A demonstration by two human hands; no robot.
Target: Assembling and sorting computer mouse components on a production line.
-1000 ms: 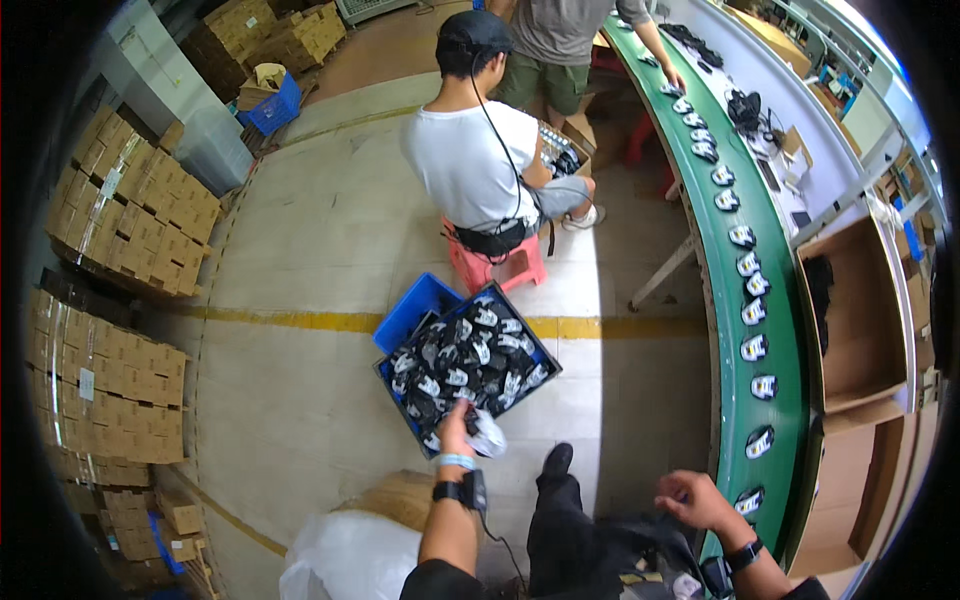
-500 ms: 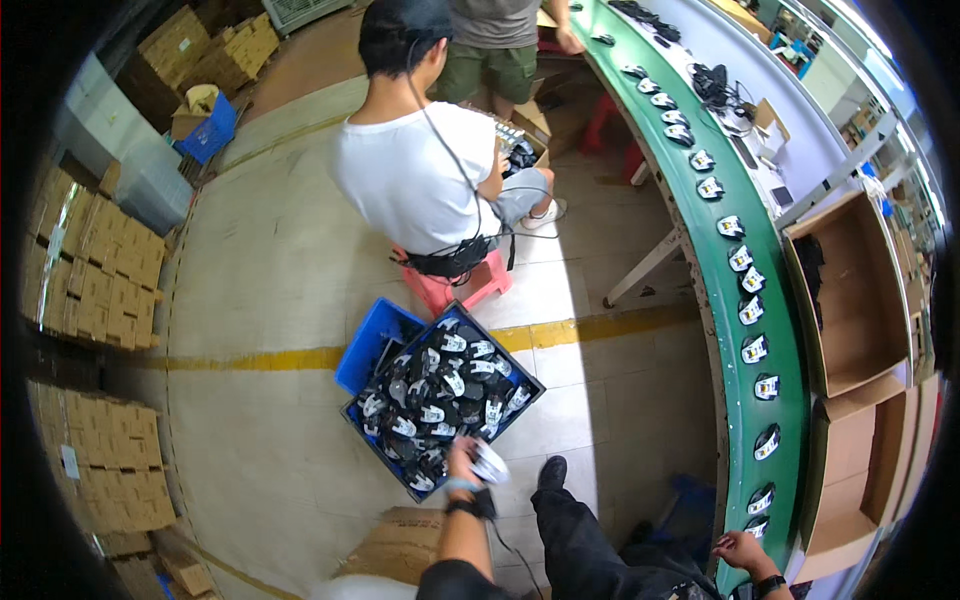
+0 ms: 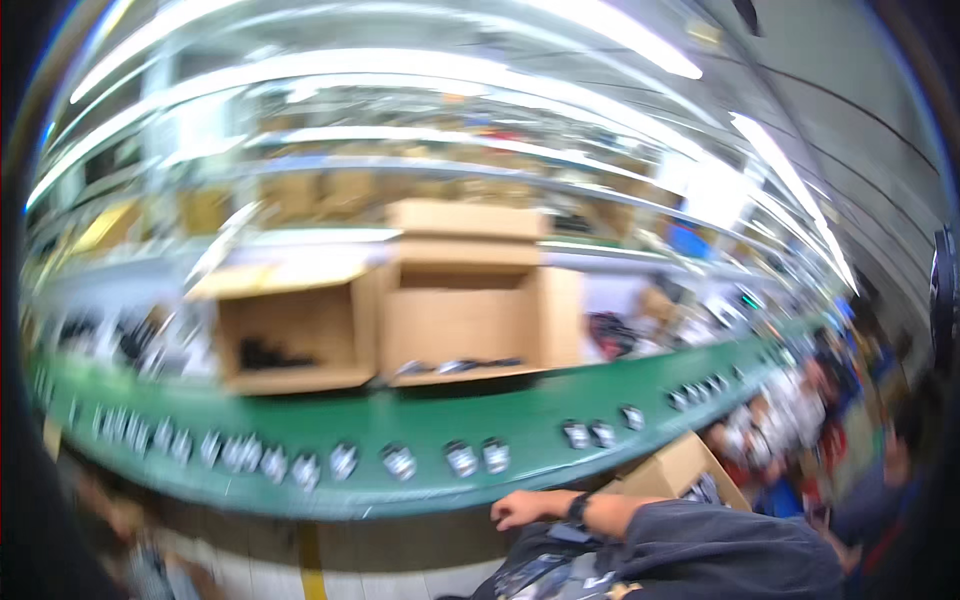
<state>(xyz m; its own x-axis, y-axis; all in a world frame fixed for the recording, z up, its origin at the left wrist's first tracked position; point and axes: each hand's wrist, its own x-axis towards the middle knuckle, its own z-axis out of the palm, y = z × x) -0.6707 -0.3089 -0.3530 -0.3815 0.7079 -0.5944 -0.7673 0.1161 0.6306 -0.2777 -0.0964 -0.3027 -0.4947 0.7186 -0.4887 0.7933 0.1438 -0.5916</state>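
Note:
My right hand (image 3: 518, 508), with a dark band at the wrist, is at the near edge of the green conveyor belt (image 3: 520, 410). Its fingers are loosely curled and nothing shows in them. On the belt, past my fingers, sit small black-and-white units (image 3: 495, 455) that look like part-built computer mice. Several more run along the belt to the left and right. My left hand is out of view. Blur softens the whole picture.
Behind the belt stand two open cardboard boxes (image 3: 460, 310) (image 3: 290, 330) with dark parts inside. Another box (image 3: 665, 470) sits by my right arm. People (image 3: 780, 415) work along the right side. A blurred brownish shape (image 3: 115, 515) shows at lower left. Lit shelves rise behind.
My view has swung from the floor and crate round to the right, onto the belt. My left hand, which held a white-and-black mouse-like part over the crate, has left the picture.

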